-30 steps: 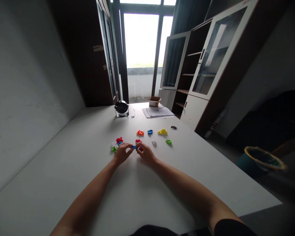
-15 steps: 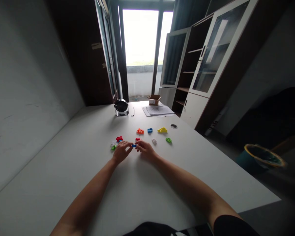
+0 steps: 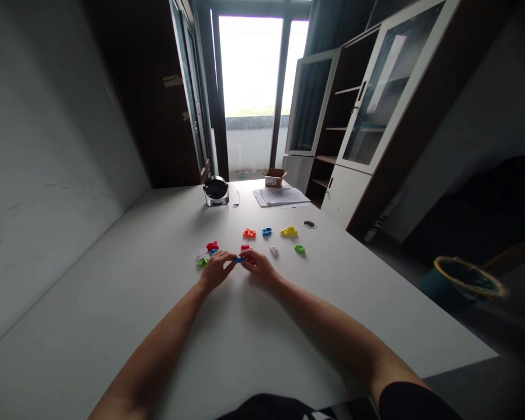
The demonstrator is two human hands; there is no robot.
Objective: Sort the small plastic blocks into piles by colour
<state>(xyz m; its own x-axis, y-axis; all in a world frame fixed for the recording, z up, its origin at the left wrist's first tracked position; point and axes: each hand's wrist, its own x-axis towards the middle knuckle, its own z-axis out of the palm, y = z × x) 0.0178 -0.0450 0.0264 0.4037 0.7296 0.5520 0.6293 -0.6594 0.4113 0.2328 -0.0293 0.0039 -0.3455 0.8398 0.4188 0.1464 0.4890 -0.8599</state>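
Between my two hands is a small blue piece point(image 3: 239, 259). My left hand point(image 3: 217, 268) pinches its left side, and my right hand point(image 3: 258, 266) has its fingertips on the right side. Just behind them lies a red piece point(image 3: 245, 248), partly covered by my right hand. Beside my left hand sit a red piece point(image 3: 212, 246), a white one point(image 3: 201, 255) and a green one point(image 3: 202, 262), close together with a bit of blue. Farther back are orange point(image 3: 249, 233), blue point(image 3: 267, 232) and yellow point(image 3: 289, 231) pieces; white point(image 3: 274, 251) and green point(image 3: 300, 249) ones lie to the right.
On the white table point(image 3: 166, 233), a round black device point(image 3: 216, 191) stands at the back beside a thin wire. Papers point(image 3: 284, 197) and an open cardboard box point(image 3: 274, 177) are at the back right. A bin point(image 3: 468, 280) is on the floor at right.
The fingers of my right hand have shifted slightly around the blue piece, which shows a little differently. The other pieces lie where they were.
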